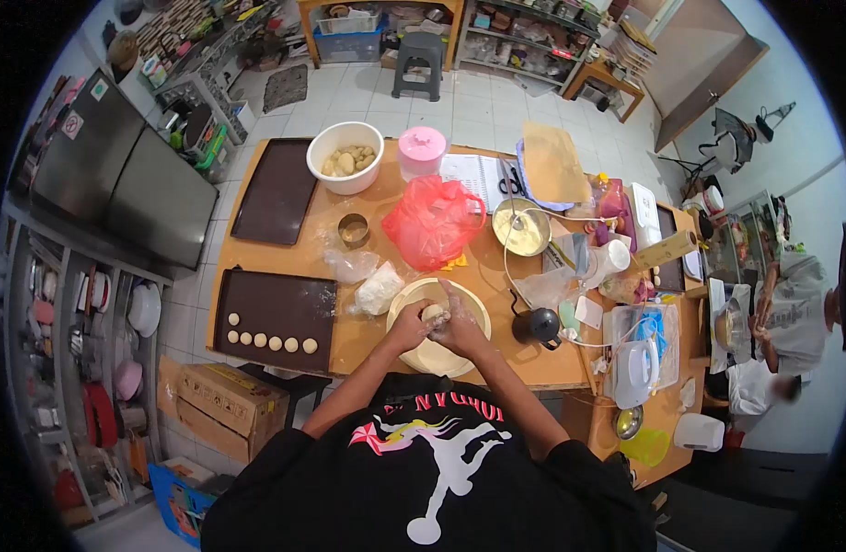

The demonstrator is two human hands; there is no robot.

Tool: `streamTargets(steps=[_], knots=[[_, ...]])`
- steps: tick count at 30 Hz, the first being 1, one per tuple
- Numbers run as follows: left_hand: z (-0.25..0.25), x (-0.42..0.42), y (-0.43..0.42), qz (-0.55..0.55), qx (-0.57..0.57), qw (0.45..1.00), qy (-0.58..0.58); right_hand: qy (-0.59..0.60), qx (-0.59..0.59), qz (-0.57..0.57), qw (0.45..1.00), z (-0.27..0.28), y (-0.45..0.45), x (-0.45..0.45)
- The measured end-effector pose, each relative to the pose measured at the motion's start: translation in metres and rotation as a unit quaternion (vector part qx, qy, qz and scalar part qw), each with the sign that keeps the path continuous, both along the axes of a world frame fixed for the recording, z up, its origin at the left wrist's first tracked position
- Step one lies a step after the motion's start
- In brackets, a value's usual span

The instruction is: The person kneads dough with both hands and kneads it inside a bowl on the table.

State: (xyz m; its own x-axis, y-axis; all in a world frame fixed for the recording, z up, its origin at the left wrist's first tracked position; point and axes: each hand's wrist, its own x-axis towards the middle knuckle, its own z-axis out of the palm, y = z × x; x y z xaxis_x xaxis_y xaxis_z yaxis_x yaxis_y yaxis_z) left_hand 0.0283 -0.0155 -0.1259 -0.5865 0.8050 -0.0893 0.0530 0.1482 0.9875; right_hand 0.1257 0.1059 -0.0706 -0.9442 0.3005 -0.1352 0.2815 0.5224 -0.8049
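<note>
Both my hands meet over a cream-coloured bowl (479, 317) at the table's front edge. Between them is a pale piece of dough (432, 312). My left hand (409, 327) curls round its left side, fingers closed on it. My right hand (461, 322) presses from the other side, its fingers bent against the dough and dusted white. To the left, a dark baking tray (285, 304) bears several round dough balls (260, 339) along its front edge. A floury plastic bag (379, 289) lies just left of the bowl.
A white tub (346, 181) of dough pieces stands at the back left beside another dark tray (272, 193). Behind the bowl sits a red plastic bag (434, 221). A black kettle (537, 325) and a metal bowl (522, 227) are to the right. Another person (795, 304) is at far right.
</note>
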Motion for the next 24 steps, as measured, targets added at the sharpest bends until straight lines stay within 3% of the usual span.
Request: streamTargets(steps=[3,4,6,10,13,16,19,21,22,24], knots=[[-0.008,0.001,0.004,0.003,-0.004,0.996,-0.084,0.055,-0.002,-0.023,0.998,0.011,0.006,0.008],[-0.005,0.003,0.006,0.03,0.023,0.985,-0.168,0.087,0.011,-0.035,0.996,0.011,0.008,0.01],[0.005,0.01,0.01,0.084,0.075,0.937,-0.332,0.118,-0.144,-0.055,0.981,-0.005,0.013,0.014],[0.008,0.01,0.008,0.112,0.078,0.924,-0.357,0.129,-0.282,-0.135,0.941,0.002,0.007,0.027],[0.011,0.012,0.006,0.11,0.077,0.927,-0.351,0.107,-0.174,-0.172,0.964,0.001,0.007,0.03],[0.017,0.013,0.009,0.126,0.093,0.928,-0.339,0.12,0.076,-0.154,0.978,0.006,0.004,0.026],[0.018,0.015,0.012,0.166,0.125,0.924,-0.321,0.109,0.331,-0.192,0.917,0.025,-0.001,0.021],[0.024,0.012,0.013,0.207,0.15,0.913,-0.319,0.121,0.046,-0.246,0.961,0.035,0.0,0.014],[0.032,0.013,0.012,0.185,0.173,0.915,-0.313,0.121,-0.1,-0.266,0.951,0.036,-0.003,0.013],[0.035,0.019,0.015,0.175,0.153,0.922,-0.31,0.091,-0.105,-0.216,0.966,0.019,-0.014,0.004]])
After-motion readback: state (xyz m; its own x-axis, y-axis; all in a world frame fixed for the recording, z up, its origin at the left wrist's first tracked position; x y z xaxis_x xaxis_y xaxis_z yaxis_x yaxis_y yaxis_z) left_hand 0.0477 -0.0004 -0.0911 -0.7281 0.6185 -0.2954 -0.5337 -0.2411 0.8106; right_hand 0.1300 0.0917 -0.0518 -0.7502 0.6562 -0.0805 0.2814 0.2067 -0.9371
